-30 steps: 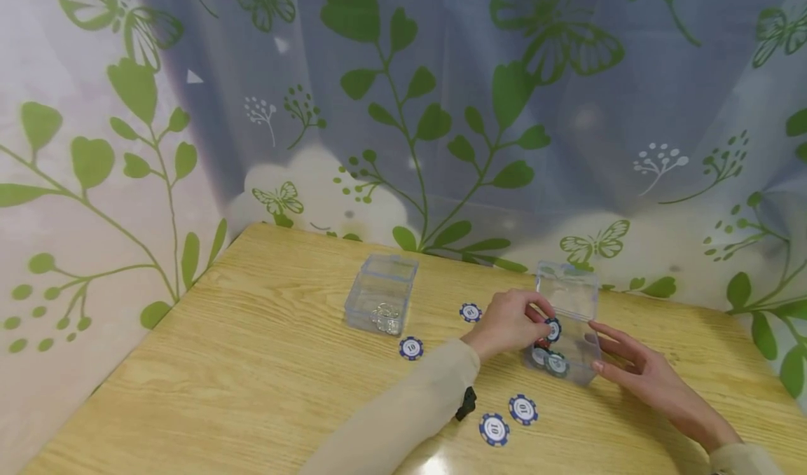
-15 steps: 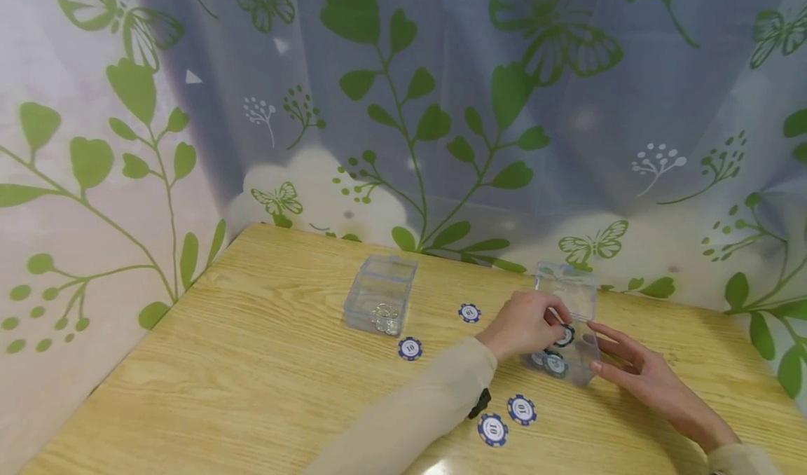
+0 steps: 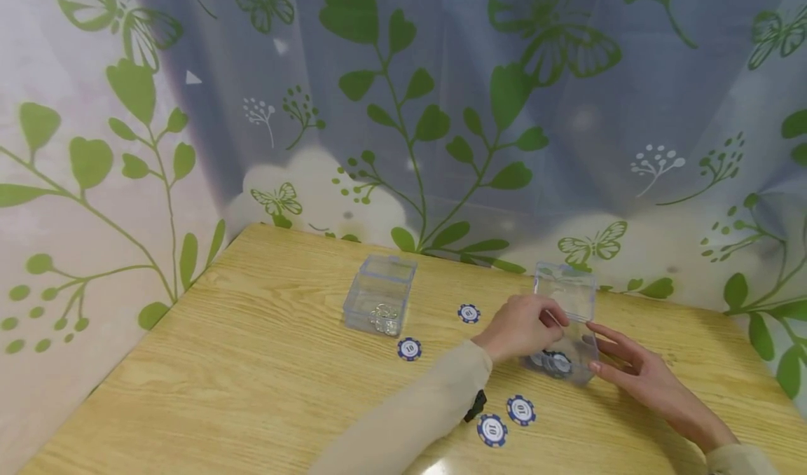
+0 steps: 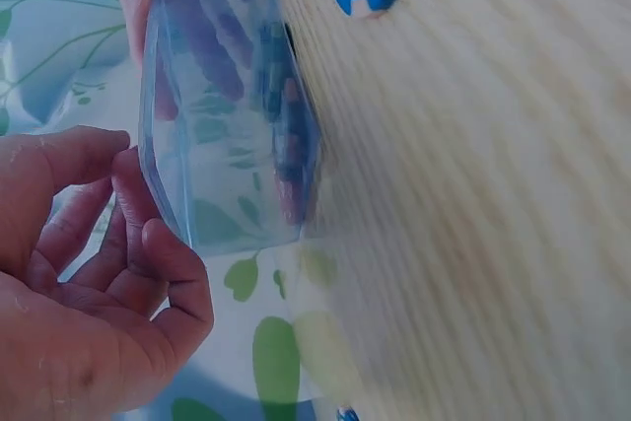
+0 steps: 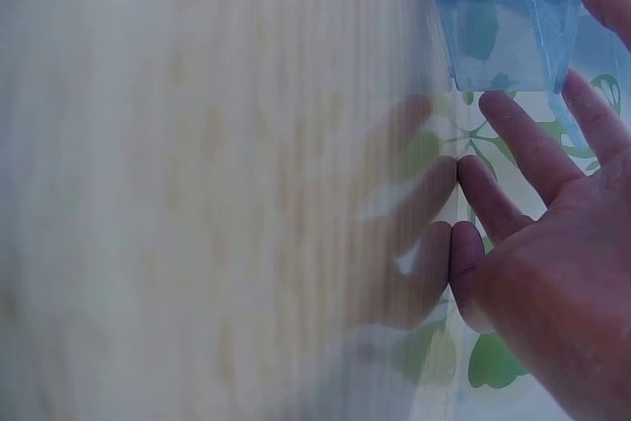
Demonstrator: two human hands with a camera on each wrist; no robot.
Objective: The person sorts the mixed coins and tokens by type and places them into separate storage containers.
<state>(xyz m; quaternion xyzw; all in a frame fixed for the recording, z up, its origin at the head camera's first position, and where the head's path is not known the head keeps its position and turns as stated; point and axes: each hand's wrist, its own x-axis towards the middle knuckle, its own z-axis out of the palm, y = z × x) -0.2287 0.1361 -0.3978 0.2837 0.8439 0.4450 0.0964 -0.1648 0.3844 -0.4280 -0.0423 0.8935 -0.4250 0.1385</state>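
Observation:
A clear plastic box (image 3: 581, 345) with its lid raised stands at the right of the table. Several poker chips (image 3: 558, 363) lie in its near end, and through its wall in the left wrist view they look stacked against the bottom. My left hand (image 3: 522, 326) hovers over the box's left side, fingers loosely bent and thumb near the index fingertip; the left wrist view has nothing between them. My right hand (image 3: 639, 373) lies along the box's right side, its fingers extended and spread, with the fingertips at the wall; some fingers rest on the tabletop in the right wrist view.
Another clear box (image 3: 378, 293), lid up, holds shiny clear pieces (image 3: 384, 318) to the left. Blue-and-white chips marked 10 lie about: one (image 3: 468, 313) between the boxes, one (image 3: 409, 349) before the left box, two (image 3: 492, 430) near the front. A patterned curtain (image 3: 403, 111) hangs behind.
The dark chip that my left hand was pinching has left its fingers and dropped into the right box. That hand first moved right, then slightly back left. My right hand stays put.

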